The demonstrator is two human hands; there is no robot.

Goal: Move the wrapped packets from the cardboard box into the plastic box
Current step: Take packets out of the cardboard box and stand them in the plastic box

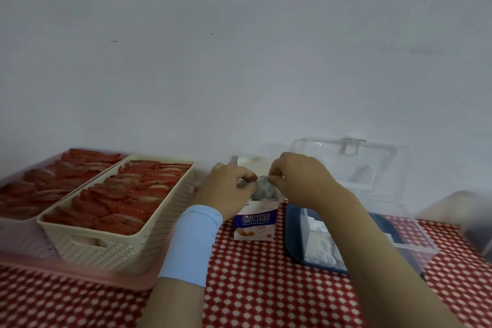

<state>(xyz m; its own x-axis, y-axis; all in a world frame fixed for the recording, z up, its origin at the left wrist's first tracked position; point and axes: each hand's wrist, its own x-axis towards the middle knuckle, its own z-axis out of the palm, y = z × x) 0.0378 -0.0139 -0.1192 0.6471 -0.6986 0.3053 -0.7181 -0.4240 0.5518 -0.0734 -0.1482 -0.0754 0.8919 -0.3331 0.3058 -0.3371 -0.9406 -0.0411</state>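
**Cardboard plaster box held open by two hands**

Red-and-white patterned cloth covers the table point(266, 287). At its middle stands a small blue-and-white cardboard box point(255, 224) of plasters, top flaps open. The left hand point(226, 189), a pale blue band on its wrist, and the right hand point(300, 178) meet just above it, fingertips pinched on a bunch of wrapped packets point(262, 189) sticking out of the opening. Just right of it sits a clear plastic box point(394, 231) with a blue base, lid raised, white packets already inside. To the left, a cream basket point(127, 245) holds red-wrapped items.
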